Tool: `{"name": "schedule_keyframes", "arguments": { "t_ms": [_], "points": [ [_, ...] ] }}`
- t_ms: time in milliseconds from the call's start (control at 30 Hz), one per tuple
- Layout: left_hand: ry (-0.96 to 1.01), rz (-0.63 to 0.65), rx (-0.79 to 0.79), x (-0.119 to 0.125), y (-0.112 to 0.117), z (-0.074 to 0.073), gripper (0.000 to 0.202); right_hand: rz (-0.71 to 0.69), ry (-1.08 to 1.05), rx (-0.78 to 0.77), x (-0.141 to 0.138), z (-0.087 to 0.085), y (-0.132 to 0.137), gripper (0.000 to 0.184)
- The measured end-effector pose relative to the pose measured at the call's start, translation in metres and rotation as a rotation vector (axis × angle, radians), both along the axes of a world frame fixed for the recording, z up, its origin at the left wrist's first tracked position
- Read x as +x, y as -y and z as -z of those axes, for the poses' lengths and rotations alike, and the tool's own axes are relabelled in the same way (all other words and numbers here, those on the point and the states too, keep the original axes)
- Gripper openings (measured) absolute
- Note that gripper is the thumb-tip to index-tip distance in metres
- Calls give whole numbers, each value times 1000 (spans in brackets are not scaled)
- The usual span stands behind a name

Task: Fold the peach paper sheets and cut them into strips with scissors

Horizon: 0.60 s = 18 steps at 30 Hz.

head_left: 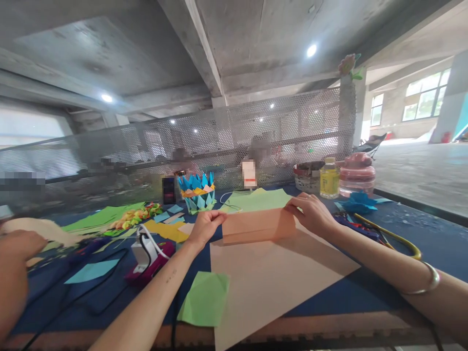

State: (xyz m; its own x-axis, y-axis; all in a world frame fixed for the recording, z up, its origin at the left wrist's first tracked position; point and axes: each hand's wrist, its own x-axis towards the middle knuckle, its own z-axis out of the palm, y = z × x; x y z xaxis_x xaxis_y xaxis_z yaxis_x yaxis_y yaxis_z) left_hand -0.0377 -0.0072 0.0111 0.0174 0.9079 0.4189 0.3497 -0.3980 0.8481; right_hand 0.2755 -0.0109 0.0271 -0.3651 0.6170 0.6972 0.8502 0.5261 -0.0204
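A large sheet of peach-coloured paper [270, 278] lies on the blue table, its near corner over the front edge. Its far part is raised and folded into an orange-looking strip [256, 226]. My left hand [208, 224] pinches the strip's left end between thumb and fingers. At the other end, my right hand [310, 209] grips the upper corner of the same paper. By the sheet's left side lies a creased green paper square [204, 298]. Behind the raised strip spreads a light green sheet [252, 199], partly covered by it.
Left of my forearm stands a purple power strip [153, 261] with a white plug and cables. Farther back are a blue-and-orange paper crown [197, 190], a yellow bottle [329, 179], a pink jar [357, 178] and a basket [309, 178]. A co-worker's hand [22, 243] shows at far left.
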Motion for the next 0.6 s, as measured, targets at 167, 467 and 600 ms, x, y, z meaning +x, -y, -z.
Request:
{"name": "schedule_keyframes", "arguments": {
  "t_ms": [167, 467, 600],
  "points": [
    [0, -12, 18, -2, -2, 2, 33, -5, -23, -41, -1, 0, 1, 17],
    [-3, 0, 19, -1, -2, 4, 35, -44, -63, -27, -2, 0, 4, 25],
    [15, 26, 9, -2, -3, 5, 37, -29, -61, -41, -5, -1, 7, 26]
  ]
}}
